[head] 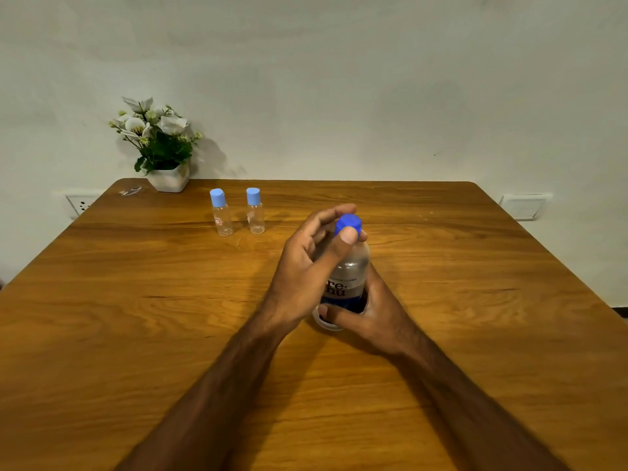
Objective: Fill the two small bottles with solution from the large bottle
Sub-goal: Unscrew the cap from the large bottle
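Wooden table (136,317), white wall behind. Left to right:

- Wall socket (81,204) at the table's 10 o'clock edge, on the wall.
- Small scrap (131,191) on the far-left corner, too small to tell what it is.
- Flower pot (170,180), white, with white flowers, at the far-left corner, just right of the scrap.
- Small bottle A (221,213) at 11 o'clock from the table centre, upright, clear, light-blue cap on. Looks empty.
- Small bottle B (255,211) just beside A at its 3 o'clock, not touching. Upright, light-blue cap on, looks empty too.
- Left hand (306,266) at the table centre, reaching in from 7 o'clock. Thumb and fingers curled around the blue cap (348,224), thumb pressed on its near side, pinching it.
- Large bottle (346,277) upright on the table, at 4 o'clock from the small bottles and well apart from them. Clear top, dark label lower down, cap on the neck. Can't tell the liquid level.
- Right hand (363,314) coming from 5 o'clock, wrapped around the lower body of the large bottle, thumb across the near side close to the base. Holding it steady on the table.
- Wall plate (523,207) on the wall past the table's 2 o'clock edge.
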